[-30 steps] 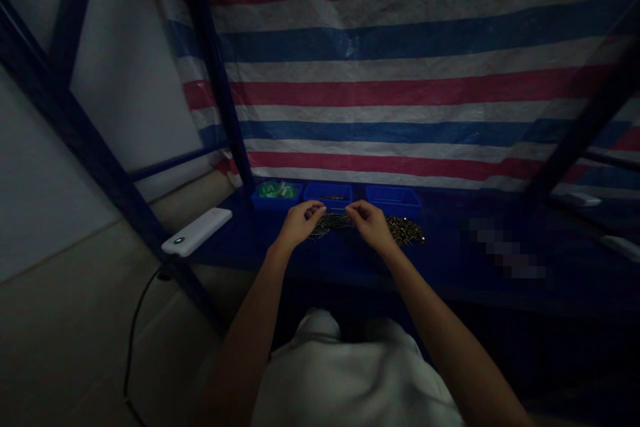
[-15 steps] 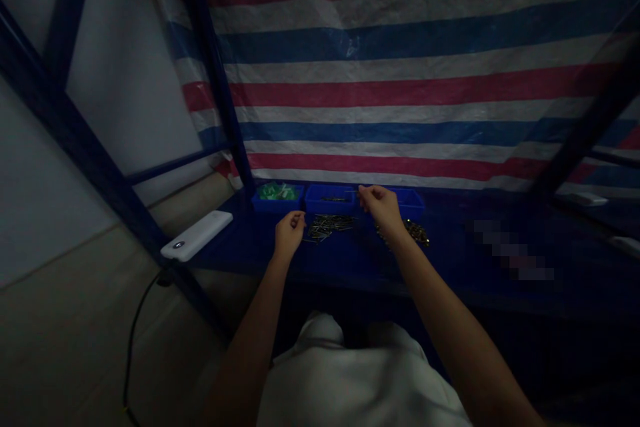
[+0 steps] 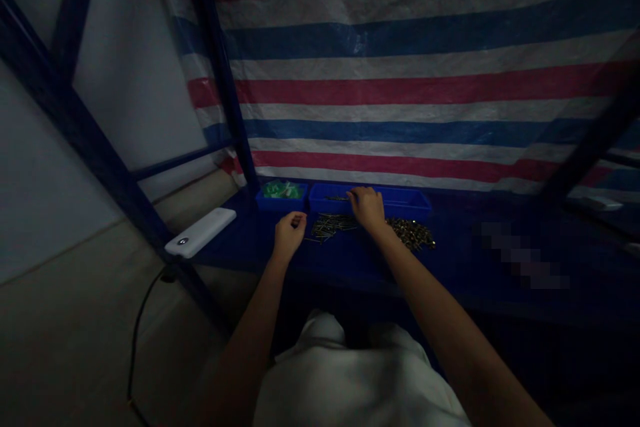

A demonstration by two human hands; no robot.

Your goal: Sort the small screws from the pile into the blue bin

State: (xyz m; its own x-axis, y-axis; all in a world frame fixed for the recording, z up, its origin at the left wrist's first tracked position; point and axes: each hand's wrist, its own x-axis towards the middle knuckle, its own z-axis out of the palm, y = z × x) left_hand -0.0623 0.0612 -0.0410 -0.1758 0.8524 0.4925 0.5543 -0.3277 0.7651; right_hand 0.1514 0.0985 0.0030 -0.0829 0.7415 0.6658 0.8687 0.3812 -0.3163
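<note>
My left hand (image 3: pixel 290 237) hovers beside the left end of a pile of long thin metal screws (image 3: pixel 333 225). Its fingers are curled together, and whatever they may hold is hidden. Over the near side of the middle blue bin (image 3: pixel 320 208) is my right hand (image 3: pixel 369 209), fingertips pinched and pointing left. Several thin metal pieces (image 3: pixel 336 198) lie in that bin, close to those fingertips. In the dim light I cannot make out what is in the pinch. A heap of small brassy metal parts (image 3: pixel 413 233) sits to the right of my right wrist.
A blue bin with green-and-white packets (image 3: pixel 283 190) stands at the left, and another blue bin (image 3: pixel 407 200) at the right. A white power bank (image 3: pixel 201 232) lies near the left frame post (image 3: pixel 220 60). Striped sheeting (image 3: pixel 375 90) hangs behind the blue table (image 3: pixel 450 260).
My right hand has moved left and slightly down to the middle bin; a thin metal piece showed at its fingertips before. More of the brassy heap is uncovered. My left hand stays nearly still.
</note>
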